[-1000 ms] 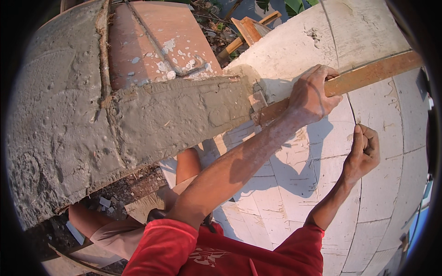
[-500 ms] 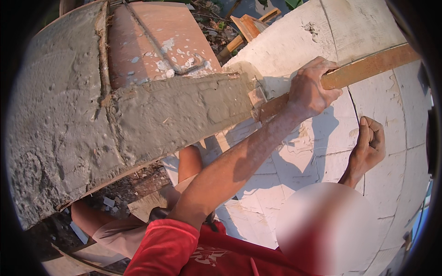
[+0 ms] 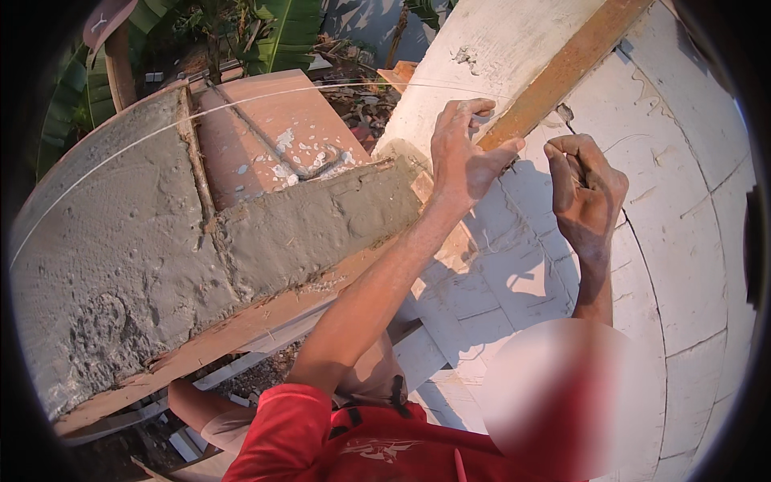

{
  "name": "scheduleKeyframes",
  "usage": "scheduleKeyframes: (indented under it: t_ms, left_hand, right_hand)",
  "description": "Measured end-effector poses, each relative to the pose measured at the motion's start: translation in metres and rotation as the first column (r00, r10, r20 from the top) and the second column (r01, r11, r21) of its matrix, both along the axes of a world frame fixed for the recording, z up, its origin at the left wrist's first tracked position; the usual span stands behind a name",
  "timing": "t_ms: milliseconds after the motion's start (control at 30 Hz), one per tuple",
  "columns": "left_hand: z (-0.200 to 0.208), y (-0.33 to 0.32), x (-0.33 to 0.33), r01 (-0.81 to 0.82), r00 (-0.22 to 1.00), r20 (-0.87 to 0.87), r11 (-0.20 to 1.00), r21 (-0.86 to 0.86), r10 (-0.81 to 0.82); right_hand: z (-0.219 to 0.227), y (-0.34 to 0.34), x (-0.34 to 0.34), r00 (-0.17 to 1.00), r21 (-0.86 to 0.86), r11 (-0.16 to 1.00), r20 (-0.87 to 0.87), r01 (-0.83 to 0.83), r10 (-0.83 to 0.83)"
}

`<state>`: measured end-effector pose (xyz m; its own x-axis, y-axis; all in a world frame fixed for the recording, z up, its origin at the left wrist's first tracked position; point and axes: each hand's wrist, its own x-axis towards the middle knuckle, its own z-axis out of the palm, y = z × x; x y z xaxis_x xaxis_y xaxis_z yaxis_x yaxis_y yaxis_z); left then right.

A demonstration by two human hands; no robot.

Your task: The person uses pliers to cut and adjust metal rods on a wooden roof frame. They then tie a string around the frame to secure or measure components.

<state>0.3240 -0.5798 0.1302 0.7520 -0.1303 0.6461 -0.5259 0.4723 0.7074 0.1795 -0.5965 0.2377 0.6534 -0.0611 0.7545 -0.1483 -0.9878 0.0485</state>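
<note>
My left hand [image 3: 462, 157] is at the lower end of a brown wooden strip [image 3: 554, 72] lying against a white block wall [image 3: 683, 273]. Its fingers and thumb are apart, one on each side of the strip, and whether they touch it is hard to see. Just to the right, my right hand [image 3: 590, 193] is raised before the wall with fingertips and thumb pinched together. Whatever they pinch is too small to make out. A thin white string [image 3: 265, 95] runs from the left rim over the wet grey concrete [image 3: 120, 241] toward the strip.
A pinkish board [image 3: 265, 120] splashed with white lies beyond the concrete, with a hooked metal bar [image 3: 265, 145] on it. A long plank [image 3: 265, 321] edges the concrete's near side. Banana leaves [image 3: 285, 40] and rubble fill the back; a cap [image 3: 108, 20] hangs on a post.
My left hand has loosened from around the wooden strip and shifted left. My right hand has moved up and left, closer to it. The white string has come into view as the view shifted.
</note>
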Motion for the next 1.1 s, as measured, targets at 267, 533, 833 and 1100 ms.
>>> scheduleKeyframes:
  t_ms: [267, 533, 833, 1100]
  left_hand:
    - [0.012, 0.033, -0.015, 0.355, 0.93, -0.08, 0.933, -0.059, -0.359]
    - [0.04, 0.04, -0.013, 0.743, 0.615, -0.311, 0.664, -0.078, -0.725]
    - [0.05, 0.069, -0.004, 0.311, 0.906, 0.153, 0.867, 0.39, -0.394]
    - [0.046, 0.063, 0.001, 0.3, 0.921, 0.173, 0.919, 0.255, -0.349]
  right_hand:
    - [-0.017, -0.004, -0.001, 0.995, 0.066, 0.998, 0.1, -0.021, 0.014]
    - [-0.045, -0.012, 0.002, 0.971, 0.177, 0.973, 0.215, -0.148, 0.108]
    - [-0.022, -0.045, 0.006, 0.977, -0.105, 0.99, 0.181, -0.098, 0.116]
    - [-0.019, -0.055, 0.017, 0.923, -0.113, 0.944, 0.203, -0.31, 0.327]
